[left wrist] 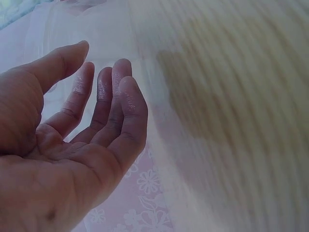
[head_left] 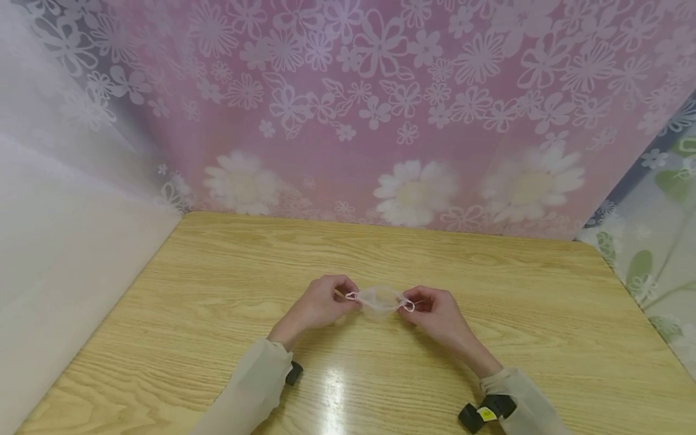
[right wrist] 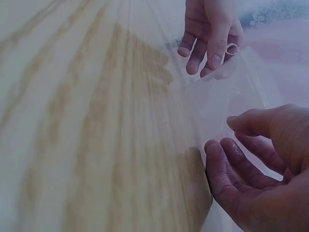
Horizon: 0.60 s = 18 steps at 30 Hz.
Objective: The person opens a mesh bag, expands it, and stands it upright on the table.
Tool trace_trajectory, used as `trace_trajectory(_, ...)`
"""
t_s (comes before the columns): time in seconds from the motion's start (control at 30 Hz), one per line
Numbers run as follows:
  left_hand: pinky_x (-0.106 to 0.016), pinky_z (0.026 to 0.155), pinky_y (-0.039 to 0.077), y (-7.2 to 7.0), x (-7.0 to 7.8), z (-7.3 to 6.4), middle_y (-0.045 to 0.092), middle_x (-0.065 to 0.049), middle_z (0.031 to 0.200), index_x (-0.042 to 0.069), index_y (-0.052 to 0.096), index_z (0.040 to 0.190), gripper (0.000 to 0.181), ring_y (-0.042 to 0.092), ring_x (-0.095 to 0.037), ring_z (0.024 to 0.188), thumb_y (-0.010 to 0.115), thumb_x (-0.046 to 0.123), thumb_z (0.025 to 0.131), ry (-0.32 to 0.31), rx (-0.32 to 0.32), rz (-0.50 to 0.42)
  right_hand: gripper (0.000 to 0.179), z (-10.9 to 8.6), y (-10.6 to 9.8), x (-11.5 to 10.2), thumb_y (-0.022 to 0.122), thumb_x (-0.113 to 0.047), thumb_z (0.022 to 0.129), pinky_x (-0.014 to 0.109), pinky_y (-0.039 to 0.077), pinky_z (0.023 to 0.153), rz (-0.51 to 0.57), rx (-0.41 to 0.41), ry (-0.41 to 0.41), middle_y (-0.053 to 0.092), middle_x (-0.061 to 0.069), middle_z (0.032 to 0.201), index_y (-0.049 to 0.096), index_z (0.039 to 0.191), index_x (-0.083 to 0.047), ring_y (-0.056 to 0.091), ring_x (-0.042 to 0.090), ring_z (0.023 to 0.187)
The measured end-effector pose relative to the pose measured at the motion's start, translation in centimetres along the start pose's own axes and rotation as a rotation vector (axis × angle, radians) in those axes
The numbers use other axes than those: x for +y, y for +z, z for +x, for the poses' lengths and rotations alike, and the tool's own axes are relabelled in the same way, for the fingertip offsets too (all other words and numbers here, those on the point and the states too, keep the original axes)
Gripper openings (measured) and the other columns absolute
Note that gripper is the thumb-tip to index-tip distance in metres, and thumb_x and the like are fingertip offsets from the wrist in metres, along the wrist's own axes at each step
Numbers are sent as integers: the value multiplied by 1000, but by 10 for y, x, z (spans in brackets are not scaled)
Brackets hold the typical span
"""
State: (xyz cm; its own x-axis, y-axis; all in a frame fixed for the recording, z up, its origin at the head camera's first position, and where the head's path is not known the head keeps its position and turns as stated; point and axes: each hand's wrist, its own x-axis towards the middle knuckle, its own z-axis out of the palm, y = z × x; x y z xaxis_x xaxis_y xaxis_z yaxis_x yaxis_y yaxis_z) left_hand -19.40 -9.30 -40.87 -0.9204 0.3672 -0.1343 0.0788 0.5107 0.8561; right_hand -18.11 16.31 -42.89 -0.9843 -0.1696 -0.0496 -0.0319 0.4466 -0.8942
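A small, see-through white drawstring pouch (head_left: pixel 379 299) is stretched between the two hands, low over the table. Its mouth is spread into a pointed oval, and a white cord loop sticks out at each end. My left hand (head_left: pixel 324 302) pinches the left end of the pouch by its loop. At the opposite end, my right hand (head_left: pixel 439 314) pinches the other corner between thumb and fingers. Seen from the right wrist, the sheer cloth (right wrist: pixel 217 104) spans from one hand to the other. In the left wrist view, the left hand (left wrist: pixel 91 140) has its fingers bent toward the thumb.
Under the hands is a wood-grain table (head_left: pixel 244 254). A pink curtain (head_left: pixel 326 139) with white flowers hangs along its back edge. Pale sheeting (head_left: pixel 76 211) borders the left side, and a leaf-print cloth (head_left: pixel 663 260) the right. Dark devices sit on both wrists.
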Motion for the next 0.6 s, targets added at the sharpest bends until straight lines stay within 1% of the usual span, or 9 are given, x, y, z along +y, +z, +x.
trace_trajectory(0.2,-29,60,57,0,-4,1,71,-6,108,10,70,105,15,69,-16,91,74,19,94,20,-10,11,23,-1,-1,1,79,-10,88,21,52,65,-21,0,-7,71,9,95,73,108,-1,62,10,80)
trace_trajectory(0.37,-28,65,58,-3,-9,-1,71,-5,108,11,71,105,15,70,-17,94,75,19,94,36,-12,9,20,-2,-3,2,79,-11,89,21,53,66,-22,-5,7,70,7,92,73,105,-2,63,9,79)
trace_trajectory(0.43,-28,68,58,-6,-11,-3,71,-3,108,14,71,106,15,70,-17,95,75,21,94,37,-12,17,20,-3,-4,3,79,-12,89,21,53,67,-17,-11,8,71,7,93,73,105,-3,64,9,79)
trace_trajectory(0.6,-29,74,58,-13,-18,-9,70,-1,110,17,70,109,17,69,-18,98,74,25,95,35,-6,28,22,-6,-8,3,79,-16,91,23,56,69,3,-31,-11,73,10,98,72,107,-3,67,10,83)
